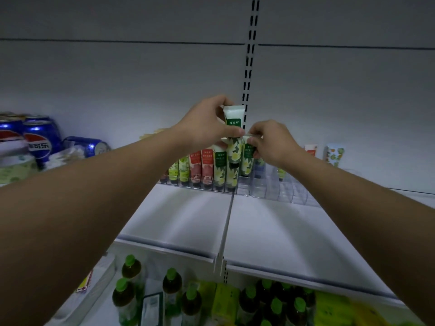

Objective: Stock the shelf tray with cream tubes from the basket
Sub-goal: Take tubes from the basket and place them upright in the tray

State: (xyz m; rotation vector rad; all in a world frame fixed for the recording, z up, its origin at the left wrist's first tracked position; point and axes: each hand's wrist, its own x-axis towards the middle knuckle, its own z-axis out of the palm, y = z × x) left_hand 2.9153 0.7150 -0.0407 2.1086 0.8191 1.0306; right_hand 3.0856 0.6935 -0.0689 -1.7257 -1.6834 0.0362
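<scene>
Above the clear shelf tray [270, 187] at the back of the white shelf [188, 220], both hands meet over the row of cream tubes. The left hand [207, 123] grips a white-and-green cream tube [233, 135] held upright, crimped end up and cap down: the fingers curl round its upper part from behind, and the thumb presses across its front just below the green label. The tube's lower part hangs below the thumb, in front of the tubes already standing in the tray. The right hand [273, 142] is just beside it, fingertips nearly touching the left thumb; its thumb and fingers pinch the top of a second green-labelled tube [247, 158], which stands in the row directly to the right of the held one. Whether that second tube sits fully in its slot is hard to tell, since the hand and the first tube hide its base.

Left of the hands, the tray's slots hold a row of standing tubes [200, 168], green, red and white-green. Right of them the tray's compartments look mostly bare, with one tube [281, 172] partly hidden behind the right wrist. Further right two more tubes [334, 154] stand near the back wall. Blue cola cans [40, 140] sit at far left, and green-capped bottles [129, 269] fill the shelf below.
</scene>
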